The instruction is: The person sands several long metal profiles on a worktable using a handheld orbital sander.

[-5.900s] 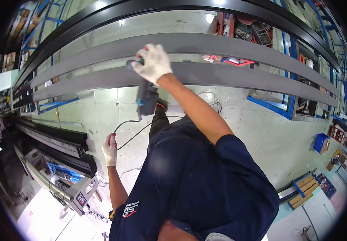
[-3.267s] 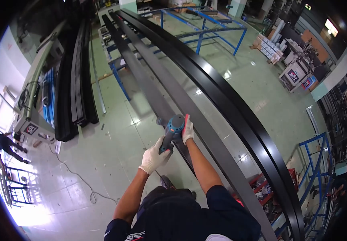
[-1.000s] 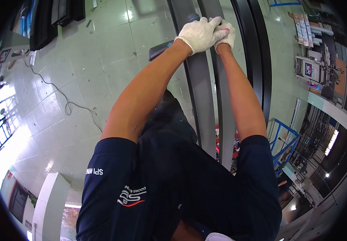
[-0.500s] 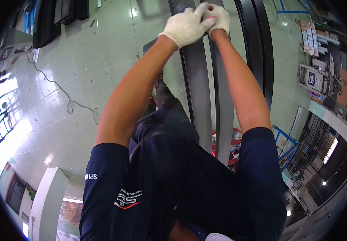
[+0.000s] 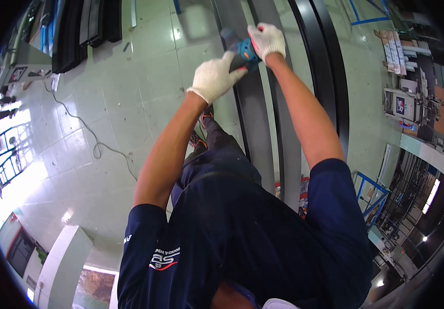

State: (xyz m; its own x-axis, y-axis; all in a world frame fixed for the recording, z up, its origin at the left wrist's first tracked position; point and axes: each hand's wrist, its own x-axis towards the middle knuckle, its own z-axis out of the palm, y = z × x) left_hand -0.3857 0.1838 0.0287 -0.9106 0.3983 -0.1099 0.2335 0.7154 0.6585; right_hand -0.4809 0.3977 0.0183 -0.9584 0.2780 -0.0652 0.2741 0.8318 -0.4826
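My left hand (image 5: 216,78), in a white knitted glove, is closed around the dark lower part of a blue-and-grey power tool (image 5: 246,50). The tool is slightly blurred, and its exact kind is hard to make out. Right beside its end is my right hand (image 5: 268,40), also gloved, with red showing on the palm side. Its fingers are curled together, and whatever they hold is hidden. Beneath both hands run long grey profiles (image 5: 255,103), lying side by side, with a second grey profile (image 5: 289,129) to the right.
Long black profiles (image 5: 330,67) lie further right. More dark profiles (image 5: 67,38) are stacked at upper left. A cable (image 5: 93,139) trails over the tiled floor. Blue metal frames (image 5: 371,193) and a machine (image 5: 402,103) stand at right. A white pillar (image 5: 60,262) is at lower left.
My hands were together at the top; now they have parted and come nearer. The left has moved down and left, and the power tool has come into clearer view.
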